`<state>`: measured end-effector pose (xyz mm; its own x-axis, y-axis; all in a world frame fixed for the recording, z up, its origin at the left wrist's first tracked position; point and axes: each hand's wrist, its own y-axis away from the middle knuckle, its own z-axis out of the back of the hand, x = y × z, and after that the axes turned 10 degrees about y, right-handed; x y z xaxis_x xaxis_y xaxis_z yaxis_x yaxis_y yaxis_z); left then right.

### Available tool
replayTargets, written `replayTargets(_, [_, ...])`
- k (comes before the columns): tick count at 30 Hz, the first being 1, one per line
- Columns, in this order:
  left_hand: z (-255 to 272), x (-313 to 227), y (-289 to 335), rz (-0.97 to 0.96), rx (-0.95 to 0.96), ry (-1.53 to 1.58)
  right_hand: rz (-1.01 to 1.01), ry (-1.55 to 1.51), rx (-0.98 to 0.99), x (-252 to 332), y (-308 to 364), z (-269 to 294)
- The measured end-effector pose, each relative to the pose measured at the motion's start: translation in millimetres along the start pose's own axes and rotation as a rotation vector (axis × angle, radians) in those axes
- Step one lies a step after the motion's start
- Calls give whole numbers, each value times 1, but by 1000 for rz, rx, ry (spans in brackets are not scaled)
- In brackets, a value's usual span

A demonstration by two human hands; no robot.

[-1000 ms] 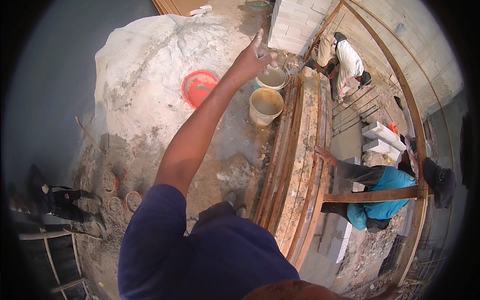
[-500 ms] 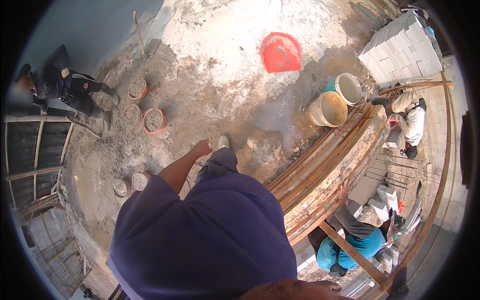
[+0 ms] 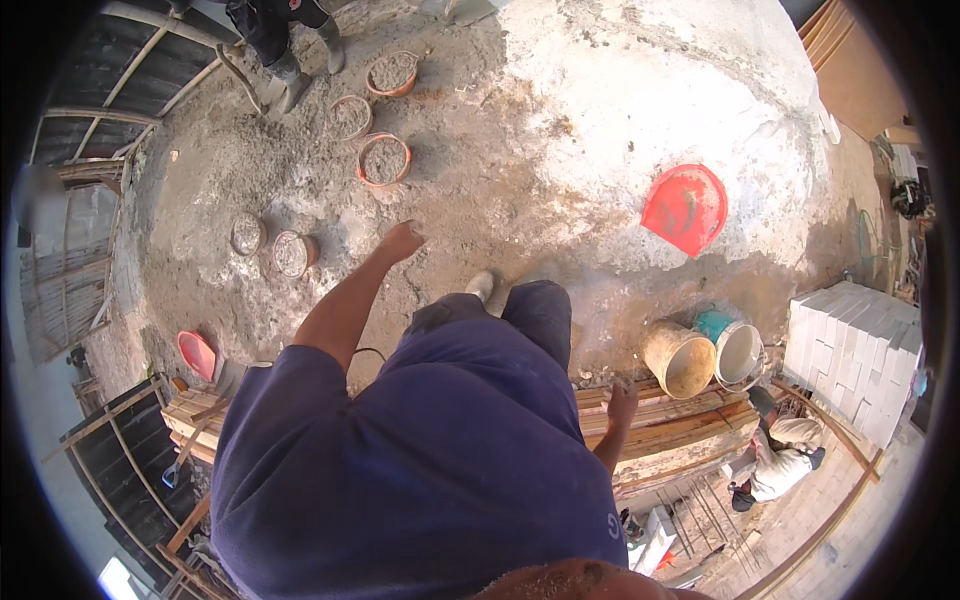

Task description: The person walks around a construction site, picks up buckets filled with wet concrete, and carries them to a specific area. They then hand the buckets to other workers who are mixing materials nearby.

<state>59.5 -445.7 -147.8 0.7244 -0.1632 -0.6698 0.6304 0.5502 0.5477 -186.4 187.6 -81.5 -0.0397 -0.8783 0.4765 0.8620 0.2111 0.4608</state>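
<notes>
1. Round pans: three orange-rimmed pans point(image 3: 384, 159) lie on the dirt ground at the top of the view, each filled with grey sandy mix. Two smaller pans point(image 3: 291, 254) sit lower left, also holding pale grey material.
2. Red basin point(image 3: 686, 207): tipped on its side against the white heap of sand or lime point(image 3: 650, 90); its inside looks empty.
3. Buckets: a tan bucket point(image 3: 680, 358) leans over with its mouth open and a coating of yellowish residue inside. A white bucket point(image 3: 738, 353) with a teal one behind it stands just beside it; the inside appears pale, its contents hard to tell.
4. Small red pan point(image 3: 196, 352): lies at the left, near the end of the stacked planks.
5. Left hand point(image 3: 401, 241): extended out over the bare ground, fingers curled loosely inward; it holds nothing and touches nothing.
6. Right hand point(image 3: 622, 402): lowered beside the body, resting on the top of the stacked wooden planks point(image 3: 690, 425), fingers bent over the wood; whether it grips is unclear.
7. Pale blocks point(image 3: 850, 350): stacked at the right, beyond the buckets. Another person point(image 3: 780, 460) crouches below the planks.
</notes>
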Motion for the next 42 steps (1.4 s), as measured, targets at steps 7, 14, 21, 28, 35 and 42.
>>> replayTargets(7, [-8,20,46,444,-119,152,0,86,343,119,-251,-42])
replayTargets(14, [-24,-46,5,567,-366,236,69,49,563,366,-388,-117])
replayTargets(21, [-20,-20,-141,493,-56,-116,466,324,699,565,-441,-337])
replayTargets(28, [8,57,-202,449,97,-110,719,368,821,674,-430,-664])
replayTargets(35, [16,122,-200,497,56,38,859,738,810,722,-411,-913])
replayTargets(42, [13,147,-196,555,45,152,1021,898,765,715,-392,-1013])
